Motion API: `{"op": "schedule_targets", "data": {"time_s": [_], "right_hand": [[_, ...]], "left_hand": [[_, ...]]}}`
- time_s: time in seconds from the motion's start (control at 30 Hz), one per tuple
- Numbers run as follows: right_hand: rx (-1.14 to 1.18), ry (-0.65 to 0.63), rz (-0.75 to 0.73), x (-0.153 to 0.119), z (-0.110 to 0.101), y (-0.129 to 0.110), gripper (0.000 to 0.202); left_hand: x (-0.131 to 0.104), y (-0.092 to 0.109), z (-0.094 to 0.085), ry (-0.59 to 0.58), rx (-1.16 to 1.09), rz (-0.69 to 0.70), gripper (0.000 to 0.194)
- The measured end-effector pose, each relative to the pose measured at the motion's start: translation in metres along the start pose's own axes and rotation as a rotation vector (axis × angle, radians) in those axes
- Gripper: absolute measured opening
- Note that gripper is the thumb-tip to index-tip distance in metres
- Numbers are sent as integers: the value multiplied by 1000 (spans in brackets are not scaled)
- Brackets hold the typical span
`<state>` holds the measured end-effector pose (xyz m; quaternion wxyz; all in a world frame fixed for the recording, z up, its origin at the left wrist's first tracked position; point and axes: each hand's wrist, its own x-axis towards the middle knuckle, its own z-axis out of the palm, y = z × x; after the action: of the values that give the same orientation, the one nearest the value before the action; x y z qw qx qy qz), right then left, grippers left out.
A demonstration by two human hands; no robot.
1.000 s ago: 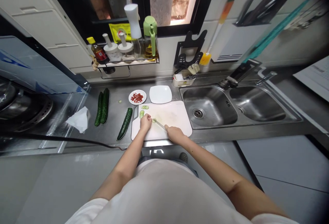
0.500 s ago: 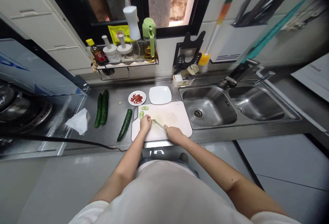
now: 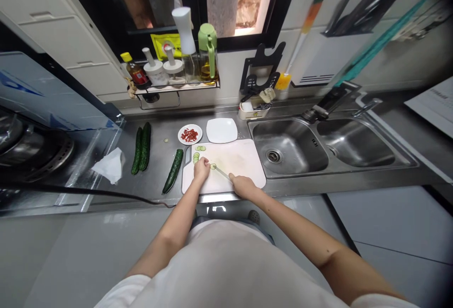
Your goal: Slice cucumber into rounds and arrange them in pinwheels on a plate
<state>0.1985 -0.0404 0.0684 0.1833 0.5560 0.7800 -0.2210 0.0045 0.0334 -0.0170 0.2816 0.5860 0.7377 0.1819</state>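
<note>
On the white cutting board (image 3: 244,154), my right hand (image 3: 243,187) is closed around the handle of a knife (image 3: 222,173). The blade points left, its tip at a thin cucumber slice (image 3: 213,166). My left hand (image 3: 201,169) is closed just left of that slice, fingertips drawn together; whatever they grip is too small or hidden to make out. Cut cucumber slices (image 3: 196,157) lie in small groups on the board's left side, behind my left hand. A dark green cucumber piece (image 3: 172,171) rests on the counter beside the board.
Two whole cucumbers (image 3: 141,148) lie further left, near a crumpled white tissue (image 3: 109,165). Behind the board are a plate of chopped red pieces (image 3: 189,134) and a white plate (image 3: 222,130). A double sink (image 3: 288,145) adjoins on the right; a condiment rack (image 3: 177,87) hangs above.
The knife and my right hand have shifted slightly to the right. My left hand stays in about the same place on the board. The whole view has moved a little.
</note>
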Motion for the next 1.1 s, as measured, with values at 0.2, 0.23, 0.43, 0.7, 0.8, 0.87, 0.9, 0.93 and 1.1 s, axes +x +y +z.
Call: {"op": "schedule_targets", "data": {"time_s": [0.2,0.23,0.43,0.7,0.8,0.87,0.9,0.93,1.1], "right_hand": [[-14,2,9,1,-4,-3,37],[-16,8,5,2,-4,-4,37],[-35,11,-15,9,-9,-4,37],[-106,21,-48,12,-17,-1,34],[-132,26,-64,12,-21,0,34],[-137,20,-64,12,-23,0,34],[-138,20,-63,12,-24,0,33],[-140,21,-62,13,-24,0,33],[-153,33,-73,13,-24,1,32]], "left_hand": [[0,0,0,-14,-5,-13,20],[0,0,-1,-16,-5,-13,20],[0,1,-1,-18,-1,-11,19],[0,1,-1,-19,-2,-13,19],[0,1,-1,-22,-1,-11,19],[0,1,-1,-21,3,-10,18],[0,1,-1,-20,6,-10,18],[0,2,-2,-19,9,-9,17],[-1,1,-2,-12,12,-1,16]]}}
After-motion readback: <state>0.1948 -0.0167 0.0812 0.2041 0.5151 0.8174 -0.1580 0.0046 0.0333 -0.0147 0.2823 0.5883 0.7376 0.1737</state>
